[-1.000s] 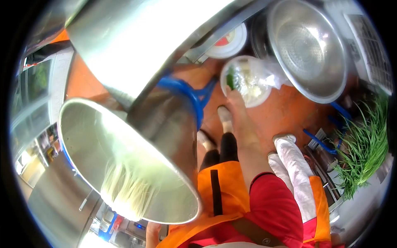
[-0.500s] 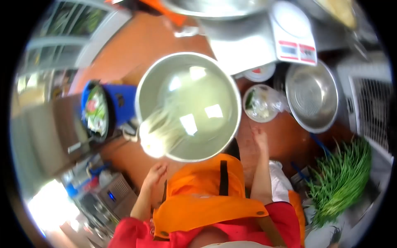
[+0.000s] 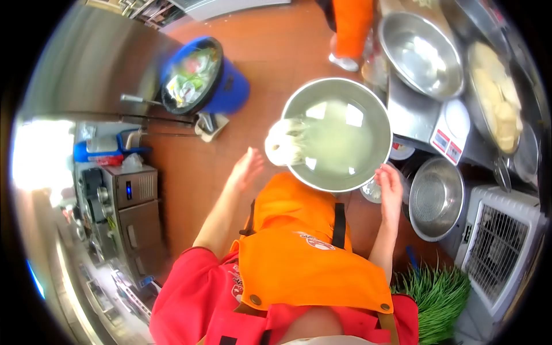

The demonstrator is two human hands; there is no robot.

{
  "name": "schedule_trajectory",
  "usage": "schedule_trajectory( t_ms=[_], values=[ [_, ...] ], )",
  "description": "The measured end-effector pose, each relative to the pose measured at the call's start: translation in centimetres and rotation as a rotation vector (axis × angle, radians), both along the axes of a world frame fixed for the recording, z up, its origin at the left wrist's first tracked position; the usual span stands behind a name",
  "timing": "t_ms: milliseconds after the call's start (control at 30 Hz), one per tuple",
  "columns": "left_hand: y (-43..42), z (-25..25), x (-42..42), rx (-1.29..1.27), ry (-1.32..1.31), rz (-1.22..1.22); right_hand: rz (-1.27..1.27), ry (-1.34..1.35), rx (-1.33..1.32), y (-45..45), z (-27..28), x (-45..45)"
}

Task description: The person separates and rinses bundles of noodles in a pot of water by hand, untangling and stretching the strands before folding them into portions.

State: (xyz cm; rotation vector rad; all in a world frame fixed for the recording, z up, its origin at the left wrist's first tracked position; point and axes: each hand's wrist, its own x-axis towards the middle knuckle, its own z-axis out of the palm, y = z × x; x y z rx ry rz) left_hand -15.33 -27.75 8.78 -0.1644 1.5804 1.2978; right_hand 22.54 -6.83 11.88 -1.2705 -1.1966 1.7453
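A large round metal pot (image 3: pixel 374 115) of cloudy, pale liquid is in front of me, with bright reflections on its surface. Over its left rim rests a white stringy bundle with a rounded end (image 3: pixel 282 144); its strands trail into the liquid, and I cannot make out its kind. My left hand (image 3: pixel 248 168) is held in the air below and left of that bundle, fingers extended and holding nothing. At the pot's lower right rim, my right hand (image 3: pixel 390 183) has its fingers raised and apart; whether it touches the rim is unclear.
A blue bin (image 3: pixel 233 89) of scraps stands at upper left beside a dustpan (image 3: pixel 211 126). On the right are a steel bowl (image 3: pixel 422 54), a kitchen scale (image 3: pixel 451 131), a perforated basin (image 3: pixel 437 198) and green stalks (image 3: pixel 434 296). Another person's orange-clad leg (image 3: pixel 352 29) shows at the top.
My view has turned left, so the pot and counter sit farther right in it. My right hand has come up to the pot's rim. The left hand is raised with fingers straighter.
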Motion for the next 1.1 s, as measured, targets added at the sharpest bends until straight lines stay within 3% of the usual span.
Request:
schedule_trajectory(
  t_ms=[167,267,333,467,633,733,800,900,1100],
  values=[
    [3.2,-7.2,-2.7,0.095,-0.151,0.035,0.455,-0.077,0.102,-3.4,2.1,-9.6],
    [6.1,-10.2,-4.5,0.281,-0.281,-0.034,0.576,-0.209,0.334,-5.9,3.5,-15.4],
    [7.8,-8.8,-4.9,0.272,-0.371,-0.102,0.63,-0.353,0.544,-6.5,4.8,-18.9],
    [8.4,-8.5,-5.4,0.292,-0.547,-0.285,0.678,-0.521,0.693,-7.1,3.7,-24.3],
    [6.4,-5.7,-4.9,0.39,-0.677,-0.323,0.817,-0.816,0.826,-7.9,1.6,-27.6],
    [5.1,-4.2,-5.4,0.458,-0.719,-0.334,0.841,-0.786,0.829,-8.0,0.6,-28.3],
    [4.3,-2.8,-6.0,0.48,-0.706,-0.35,0.797,-0.649,0.688,-7.5,-0.2,-28.0],
    [3.9,0.9,-6.6,0.464,-0.589,-0.35,0.698,-0.432,0.441,-6.7,1.3,-27.1],
    [7.0,4.4,-4.1,0.613,-0.277,-0.585,0.527,-0.18,0.1,-4.5,3.8,-23.9]
  ],
)
